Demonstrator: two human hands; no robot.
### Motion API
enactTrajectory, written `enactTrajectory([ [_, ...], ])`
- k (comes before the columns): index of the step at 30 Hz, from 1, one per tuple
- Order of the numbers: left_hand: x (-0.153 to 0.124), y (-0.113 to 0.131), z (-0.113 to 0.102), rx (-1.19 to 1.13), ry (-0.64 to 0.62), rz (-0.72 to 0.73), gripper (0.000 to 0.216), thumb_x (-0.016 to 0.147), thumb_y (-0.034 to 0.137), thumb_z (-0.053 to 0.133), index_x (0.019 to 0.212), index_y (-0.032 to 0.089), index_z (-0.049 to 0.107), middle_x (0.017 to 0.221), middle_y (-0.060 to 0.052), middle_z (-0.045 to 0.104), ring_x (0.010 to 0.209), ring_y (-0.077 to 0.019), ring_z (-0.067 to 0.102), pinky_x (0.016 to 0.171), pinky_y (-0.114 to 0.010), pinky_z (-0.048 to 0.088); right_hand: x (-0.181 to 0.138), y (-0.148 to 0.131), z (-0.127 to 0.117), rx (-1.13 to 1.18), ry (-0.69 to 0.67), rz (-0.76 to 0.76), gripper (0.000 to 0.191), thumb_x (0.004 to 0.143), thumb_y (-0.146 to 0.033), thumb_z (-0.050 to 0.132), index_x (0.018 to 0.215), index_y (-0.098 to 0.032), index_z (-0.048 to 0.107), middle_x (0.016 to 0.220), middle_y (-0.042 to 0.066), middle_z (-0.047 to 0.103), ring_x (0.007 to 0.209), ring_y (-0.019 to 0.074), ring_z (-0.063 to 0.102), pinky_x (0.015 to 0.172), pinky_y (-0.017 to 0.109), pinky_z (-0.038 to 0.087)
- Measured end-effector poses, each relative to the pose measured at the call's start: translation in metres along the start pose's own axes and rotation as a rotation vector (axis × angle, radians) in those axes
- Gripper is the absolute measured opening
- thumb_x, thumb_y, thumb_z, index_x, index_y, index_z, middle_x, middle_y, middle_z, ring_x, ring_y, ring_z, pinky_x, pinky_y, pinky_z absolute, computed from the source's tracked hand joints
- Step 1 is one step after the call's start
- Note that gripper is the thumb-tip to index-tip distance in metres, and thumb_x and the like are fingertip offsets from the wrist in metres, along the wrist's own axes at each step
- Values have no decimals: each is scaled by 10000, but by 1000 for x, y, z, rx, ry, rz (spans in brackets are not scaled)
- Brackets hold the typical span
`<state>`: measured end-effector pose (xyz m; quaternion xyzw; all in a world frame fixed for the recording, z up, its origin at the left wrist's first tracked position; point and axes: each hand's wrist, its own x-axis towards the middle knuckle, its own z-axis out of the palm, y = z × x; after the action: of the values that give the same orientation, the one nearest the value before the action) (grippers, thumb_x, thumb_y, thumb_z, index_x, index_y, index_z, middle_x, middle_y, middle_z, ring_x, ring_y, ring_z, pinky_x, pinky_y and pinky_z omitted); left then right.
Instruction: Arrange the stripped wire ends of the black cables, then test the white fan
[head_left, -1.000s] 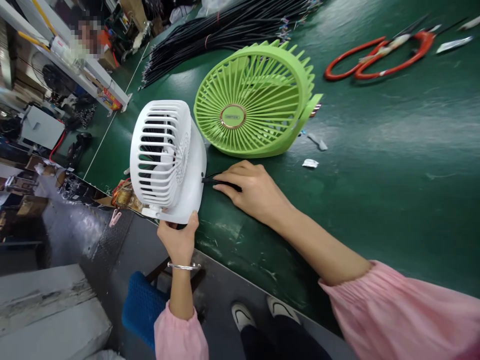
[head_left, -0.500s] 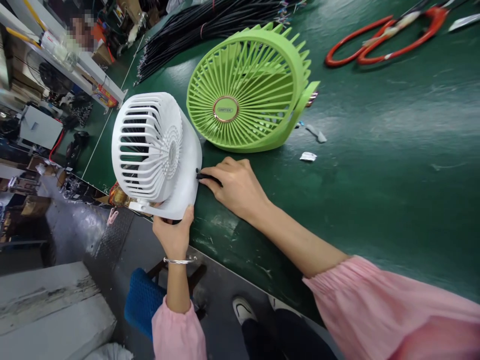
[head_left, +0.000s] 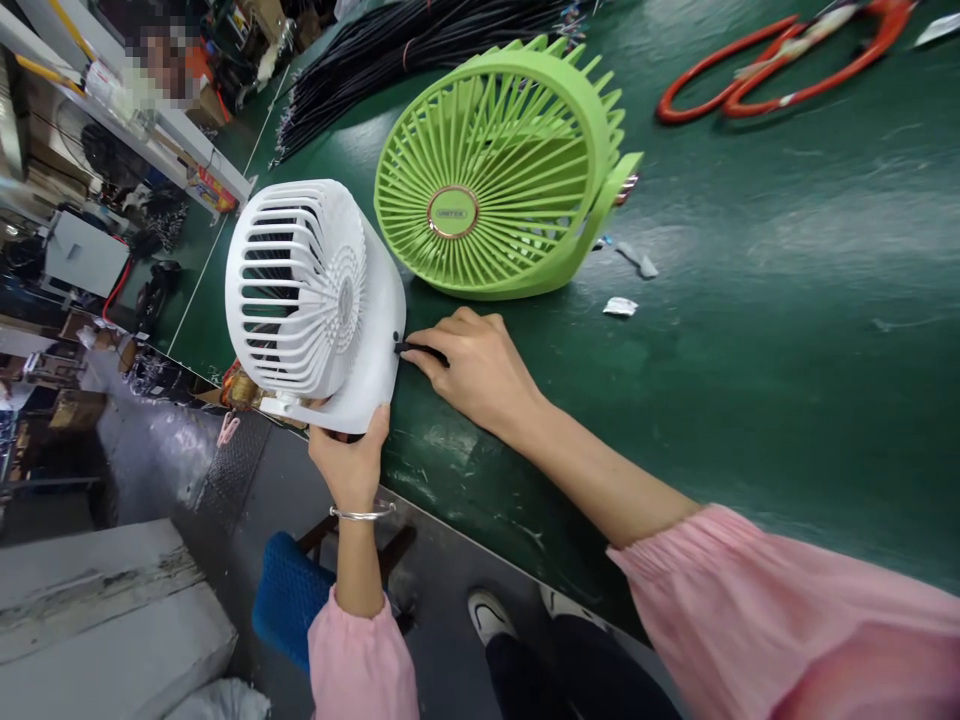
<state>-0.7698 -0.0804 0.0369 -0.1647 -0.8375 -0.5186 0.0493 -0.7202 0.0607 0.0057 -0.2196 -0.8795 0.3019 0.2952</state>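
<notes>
A white desk fan (head_left: pixel 352 290) is tilted at the left edge of the green table. My left hand (head_left: pixel 349 460) is closed on its lower end, thumb on the base and the other fingers hidden beneath. My right hand (head_left: pixel 472 365) pinches a slim black piece (head_left: pixel 424 352), whose exact kind I cannot make out. The tip of that piece meets the side of the white base, just below a small dark hole. Directly behind stands a green desk fan (head_left: pixel 517 230), close to the white one.
Bundled black cables (head_left: pixel 360 85) lie along the far side of the table (head_left: pixel 787 380). Red-handled pliers (head_left: pixel 780 80) rest at the far right. Small white packets (head_left: pixel 620 306) lie near the green fan. A blue chair (head_left: pixel 289 600) stands below the table edge.
The whole view has shifted slightly. Both hands keep the same hold on the white fan and the black piece, and I see no clear movement between them.
</notes>
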Motion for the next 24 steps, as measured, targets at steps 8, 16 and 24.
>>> enactTrajectory([
  [8, -1, 0, 5, 23, 68, 36, 553, 565, 273, 809, 1056, 82, 640, 1140, -168, 686, 1051, -287, 660, 876, -352, 562, 6, -6, 0, -49, -62, -39, 136, 883, -175, 594, 938, -161, 718, 866, 100, 718, 879, 280, 572, 701, 362, 313],
  [16, -2, 5, 10, 141, 176, 111, 466, 559, 334, 790, 940, 86, 688, 992, -165, 733, 1025, -306, 672, 922, -385, 538, 10, -4, -2, -144, -129, -164, 178, 911, -105, 522, 875, -113, 695, 773, 100, 666, 793, 238, 559, 663, 318, 327],
  [24, -2, -2, 4, 273, 202, 141, 521, 567, 435, 765, 933, 71, 698, 937, -189, 735, 975, -339, 689, 841, -389, 564, 3, -5, -2, -230, -76, -298, 268, 882, 7, 421, 862, -80, 674, 715, 99, 626, 702, 222, 535, 646, 319, 320],
])
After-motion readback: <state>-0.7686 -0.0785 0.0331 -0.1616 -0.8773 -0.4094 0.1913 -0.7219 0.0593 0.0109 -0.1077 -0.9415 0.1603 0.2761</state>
